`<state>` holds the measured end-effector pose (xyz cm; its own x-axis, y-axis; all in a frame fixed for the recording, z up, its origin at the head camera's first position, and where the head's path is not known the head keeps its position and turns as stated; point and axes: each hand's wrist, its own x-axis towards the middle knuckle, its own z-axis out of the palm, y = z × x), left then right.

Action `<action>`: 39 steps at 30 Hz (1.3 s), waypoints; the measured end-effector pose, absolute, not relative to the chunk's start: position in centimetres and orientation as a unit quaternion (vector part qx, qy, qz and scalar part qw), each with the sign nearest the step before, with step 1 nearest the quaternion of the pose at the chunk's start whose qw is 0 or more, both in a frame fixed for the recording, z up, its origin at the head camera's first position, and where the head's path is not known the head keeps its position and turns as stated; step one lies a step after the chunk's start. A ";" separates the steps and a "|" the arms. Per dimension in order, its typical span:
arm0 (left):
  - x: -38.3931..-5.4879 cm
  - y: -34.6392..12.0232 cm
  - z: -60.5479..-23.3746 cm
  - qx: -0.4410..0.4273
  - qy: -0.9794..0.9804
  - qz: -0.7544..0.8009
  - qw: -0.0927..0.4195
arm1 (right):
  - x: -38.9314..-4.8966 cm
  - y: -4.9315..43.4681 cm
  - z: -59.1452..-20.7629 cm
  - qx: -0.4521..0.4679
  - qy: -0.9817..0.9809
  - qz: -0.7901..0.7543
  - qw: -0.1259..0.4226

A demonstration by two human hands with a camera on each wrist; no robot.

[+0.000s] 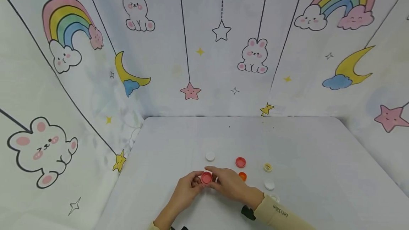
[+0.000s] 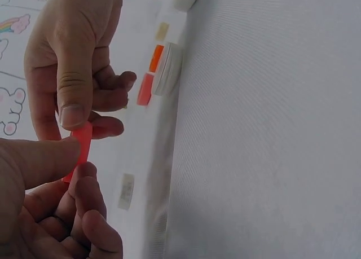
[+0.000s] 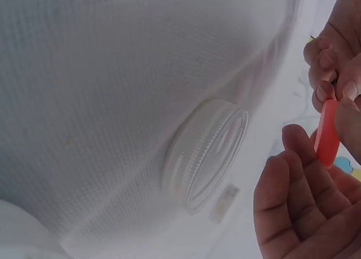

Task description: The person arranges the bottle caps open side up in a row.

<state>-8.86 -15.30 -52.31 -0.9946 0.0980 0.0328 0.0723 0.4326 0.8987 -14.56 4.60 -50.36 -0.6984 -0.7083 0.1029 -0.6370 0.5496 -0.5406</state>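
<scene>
A round red bottle cap (image 1: 206,178), its hollow side toward the head camera, is held between both hands above the table. My left hand (image 1: 185,190) pinches its left edge with thumb and fingers. On the other edge, my right hand (image 1: 231,184) grips with its thumb and fingers. Seen edge-on in the left wrist view, the cap (image 2: 83,141) is a thin red band between the thumbs. The right wrist view also shows the red cap (image 3: 327,134) from the side, partly covered by the right thumb. Behind the right hand, an orange cap (image 1: 243,176) is partly hidden.
Several caps lie on the white table (image 1: 166,144): a white one (image 1: 210,157), another red one (image 1: 240,162), a yellow ring-like one (image 1: 267,167) and a white one (image 1: 269,185). A clear ridged lid (image 3: 211,157) sits close to the right wrist. A printed cloth backs the table.
</scene>
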 end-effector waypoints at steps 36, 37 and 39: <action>-7.8 -14.8 -52.9 0.104 0.937 0.331 -0.031 | -14.5 3.6 -51.4 -0.421 0.882 -0.184 0.103; -7.8 -14.8 -52.9 0.104 0.938 0.330 -0.032 | -14.4 3.6 -51.4 -0.422 0.882 -0.184 0.102; -7.8 -14.7 -53.0 0.104 0.939 0.325 -0.035 | -14.4 3.6 -51.4 -0.424 0.881 -0.183 0.100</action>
